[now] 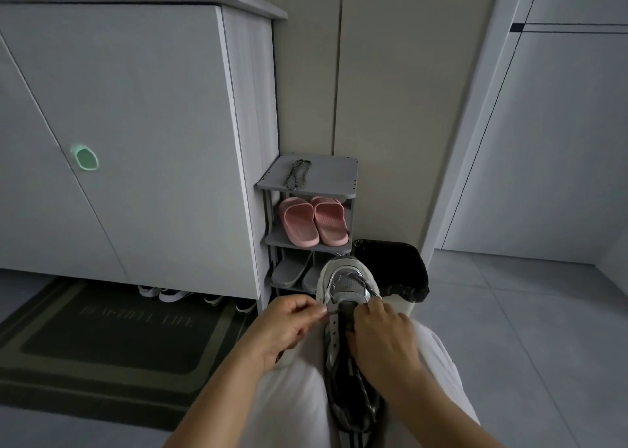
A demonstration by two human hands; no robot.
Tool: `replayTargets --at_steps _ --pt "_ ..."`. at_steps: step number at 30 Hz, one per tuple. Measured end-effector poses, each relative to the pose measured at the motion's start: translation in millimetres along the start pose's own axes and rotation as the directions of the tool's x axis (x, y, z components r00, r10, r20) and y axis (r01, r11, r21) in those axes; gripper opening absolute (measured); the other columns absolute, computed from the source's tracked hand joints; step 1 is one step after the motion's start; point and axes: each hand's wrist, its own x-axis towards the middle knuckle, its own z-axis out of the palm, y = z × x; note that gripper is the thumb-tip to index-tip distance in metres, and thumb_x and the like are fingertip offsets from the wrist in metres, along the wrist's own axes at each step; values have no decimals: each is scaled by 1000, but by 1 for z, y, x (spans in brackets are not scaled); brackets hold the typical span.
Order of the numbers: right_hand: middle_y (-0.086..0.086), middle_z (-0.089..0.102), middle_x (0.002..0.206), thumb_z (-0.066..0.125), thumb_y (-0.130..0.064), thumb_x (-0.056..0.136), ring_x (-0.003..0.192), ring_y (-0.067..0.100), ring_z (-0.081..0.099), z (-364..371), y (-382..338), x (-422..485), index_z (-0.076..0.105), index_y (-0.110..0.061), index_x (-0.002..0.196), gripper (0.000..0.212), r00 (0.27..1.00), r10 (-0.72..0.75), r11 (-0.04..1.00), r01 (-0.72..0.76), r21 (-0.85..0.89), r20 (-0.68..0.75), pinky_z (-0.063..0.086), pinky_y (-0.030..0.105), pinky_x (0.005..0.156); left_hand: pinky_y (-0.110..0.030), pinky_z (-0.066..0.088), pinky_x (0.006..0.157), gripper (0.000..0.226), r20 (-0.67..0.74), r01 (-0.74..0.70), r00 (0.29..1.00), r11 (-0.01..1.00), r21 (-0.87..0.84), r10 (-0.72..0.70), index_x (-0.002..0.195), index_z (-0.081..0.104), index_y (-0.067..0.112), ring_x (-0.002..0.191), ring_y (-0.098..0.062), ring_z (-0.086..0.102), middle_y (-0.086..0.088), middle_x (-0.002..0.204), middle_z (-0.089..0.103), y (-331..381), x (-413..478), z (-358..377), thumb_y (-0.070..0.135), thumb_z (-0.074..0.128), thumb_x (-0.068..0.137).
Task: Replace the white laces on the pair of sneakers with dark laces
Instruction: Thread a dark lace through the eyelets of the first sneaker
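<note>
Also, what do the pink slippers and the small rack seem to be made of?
The pink slippers look like moulded foam or rubber, matte, with a smooth one-piece shape. The small rack seems grey plastic, matte, with holed shelf corners; painted metal is possible.

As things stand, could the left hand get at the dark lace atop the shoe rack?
Probably yes: the dark lace lies uncovered on the shoe rack, nothing between. But the left hand pinches a lace tip at the sneaker and must release it first.

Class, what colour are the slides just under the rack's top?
The slides are pink; head view.
</note>
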Motion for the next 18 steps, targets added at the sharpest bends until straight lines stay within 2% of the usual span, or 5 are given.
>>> replayTargets --at_steps 2,5,9,13,18 --pt "11 57 65 87 -20 41 53 26 56 1 -8 2 64 -8 57 31 1000 8 995 -7 -96 6 41 31 46 -15 15 38 15 -21 5 1000 998 -59 -6 80 63 5 38 -4 22 6 44 36 -1 -4 -9 14 57 89" --pt "12 49 111 50 -14 85 98 28 51 7 -9 7 61 -9 103 22 999 -33 976 36 -215 14 38 35 79 -16 25 39 16 -8 51 999 996 -68 -51 81 63 4 39 -6 35 2 50 50 -4 -11 -19 16 56 89" --pt "5 49 106 46 -23 90 96 23 55 12 5 12 59 -22 92 13 996 55 992 -64 113 75 39 31 77 -21 47 53 22 56 107 993 993 -53 -104 89 67 6 56 -11 58 -3 68 66 -4 -8 -12 26 57 89" --pt "-6 49 61 66 -20 83 56 5 43 4 30 16 54 -21 60 26 971 52 675 -207 708 235 34 17 55 -15 38 46 24 76 99 991 989 108 -108 67 61 16 45 -5 48 8 50 56 4 8 8 32 63 85" --pt "0 43 58 58 -3 84 54 4 39 -11 49 4 53 -6 62 23 955 -1 172 -292 941 297 32 17 57 -18 43 53 17 130 100 986 994 45 -105 70 57 17 58 -8 51 6 60 58 17 30 9 13 60 87"
